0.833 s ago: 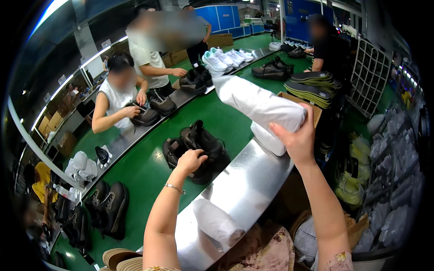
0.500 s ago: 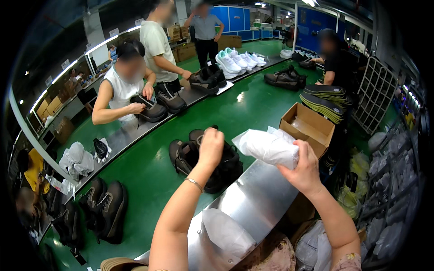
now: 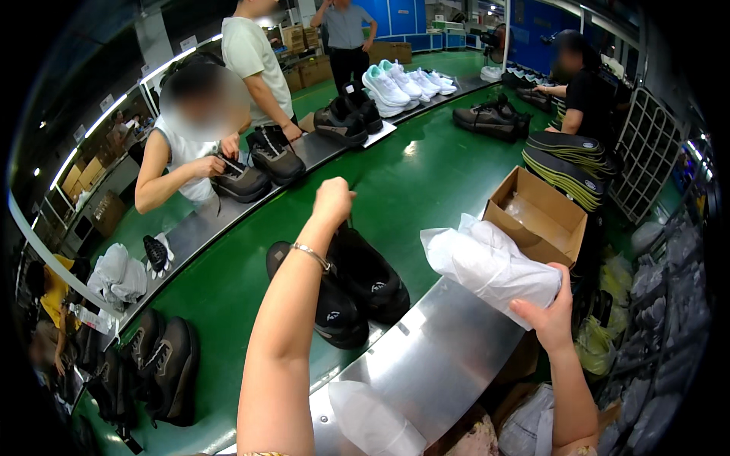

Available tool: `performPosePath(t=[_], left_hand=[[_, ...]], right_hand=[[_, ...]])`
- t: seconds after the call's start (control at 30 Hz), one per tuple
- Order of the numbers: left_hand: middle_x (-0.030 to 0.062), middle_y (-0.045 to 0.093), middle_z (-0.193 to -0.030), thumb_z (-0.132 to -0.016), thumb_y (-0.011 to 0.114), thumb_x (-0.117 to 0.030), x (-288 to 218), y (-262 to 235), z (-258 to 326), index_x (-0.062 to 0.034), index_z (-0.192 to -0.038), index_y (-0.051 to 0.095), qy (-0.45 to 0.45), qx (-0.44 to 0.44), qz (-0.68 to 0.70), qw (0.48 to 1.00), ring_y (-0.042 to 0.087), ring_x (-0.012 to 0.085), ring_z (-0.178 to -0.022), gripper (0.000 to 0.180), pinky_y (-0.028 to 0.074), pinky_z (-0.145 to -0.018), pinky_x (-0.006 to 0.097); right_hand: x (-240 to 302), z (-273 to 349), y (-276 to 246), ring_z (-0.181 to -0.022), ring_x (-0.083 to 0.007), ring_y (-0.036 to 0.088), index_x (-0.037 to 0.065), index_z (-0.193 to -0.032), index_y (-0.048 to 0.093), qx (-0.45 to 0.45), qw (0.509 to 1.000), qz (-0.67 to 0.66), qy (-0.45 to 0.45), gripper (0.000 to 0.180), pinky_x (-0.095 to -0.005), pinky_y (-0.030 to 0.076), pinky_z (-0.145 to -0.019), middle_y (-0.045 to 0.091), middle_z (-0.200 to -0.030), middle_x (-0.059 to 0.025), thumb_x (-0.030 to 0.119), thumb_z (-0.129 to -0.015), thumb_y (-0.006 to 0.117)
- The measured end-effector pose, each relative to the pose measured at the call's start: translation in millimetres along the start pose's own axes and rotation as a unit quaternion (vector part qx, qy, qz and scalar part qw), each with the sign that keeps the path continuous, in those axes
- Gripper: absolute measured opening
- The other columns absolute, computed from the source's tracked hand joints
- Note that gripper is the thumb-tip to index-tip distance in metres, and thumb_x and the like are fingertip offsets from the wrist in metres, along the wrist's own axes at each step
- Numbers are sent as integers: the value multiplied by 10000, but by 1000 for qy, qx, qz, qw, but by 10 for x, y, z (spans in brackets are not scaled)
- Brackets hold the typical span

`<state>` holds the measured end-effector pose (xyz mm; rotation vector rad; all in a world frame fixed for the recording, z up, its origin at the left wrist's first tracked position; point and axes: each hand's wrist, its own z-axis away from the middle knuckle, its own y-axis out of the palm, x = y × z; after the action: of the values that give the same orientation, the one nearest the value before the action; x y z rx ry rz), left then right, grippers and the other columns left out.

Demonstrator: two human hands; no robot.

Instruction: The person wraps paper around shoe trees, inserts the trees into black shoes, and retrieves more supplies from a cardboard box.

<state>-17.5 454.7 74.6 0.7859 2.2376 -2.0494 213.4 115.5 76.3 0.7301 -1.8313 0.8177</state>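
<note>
our right hand clasps a bundle whose loose wrapping could slip; whether our left hand grips is unclear.

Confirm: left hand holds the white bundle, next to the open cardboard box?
Wrong hand. The head view shows the right hand holding the white bundle, next to the open cardboard box.

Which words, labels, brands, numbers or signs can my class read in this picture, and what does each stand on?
None can be read clearly enough to quote.
Near shoes: pale marks inside the heels, too small to read.
Insoles in the stack: small round marks, too small to read.
Signs at upper left: too small and blurred to read.
</note>
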Motion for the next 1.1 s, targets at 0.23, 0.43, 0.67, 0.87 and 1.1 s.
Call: performPosePath(t=[0.23, 0.43, 0.67, 0.87, 1.1], left_hand=[[156, 644, -948, -738, 714, -287, 209, 86, 204, -33, -846, 639, -122, -60, -107, 985, 614, 323, -905, 286, 503, -743, 399], [244, 564, -980, -717, 725, -334, 50, 66, 715, 77, -1043, 488, 18, -235, 49, 971, 553, 381, -901, 576, 453, -778, 421], [337, 561, -1000, -669, 558, -4, 434, 254, 1041, 133, -1201, 352, 3, -33, 81, 996, 551, 458, -957, 586, 460, -846, 443], [291, 593, -995, -678, 461, 69, 470, 172, 1007, 61, -1017, 567, -57, -5, 245, 968, 566, 394, -992, 356, 443, -839, 393], [253, 624, -933, -818, 562, -149, 494, 279, 975, 50, -1039, 579, -85, -56, 330, 938, 602, 358, -932, 297, 460, -784, 383]], right_hand=[[149, 48, 261, -858, -177, 548, 21, -1119, 398, 32, 998, 29, -37, 668, -297, 464, -761, 543, -948, -120, 134, -599, 801], [333, -235, 945, -675, -341, 588, 13, -1016, 431, 103, 942, 235, -218, 538, -415, 492, -637, 549, -776, -185, 191, -616, 743], [566, -561, 1532, -776, -428, 600, -27, -925, 414, 237, 891, 361, -139, 439, -467, 490, -702, 598, -828, -233, 186, -620, 647], [216, -522, 2290, -792, -401, 607, -17, -945, 412, 198, 899, 350, -174, 457, -453, 510, -686, 568, -857, -238, 183, -624, 669], [92, -388, 2445, -975, -296, 502, -59, -1090, 469, 237, 815, 448, -282, 648, -409, 418, -763, 525, -1000, -186, 299, -621, 738]])
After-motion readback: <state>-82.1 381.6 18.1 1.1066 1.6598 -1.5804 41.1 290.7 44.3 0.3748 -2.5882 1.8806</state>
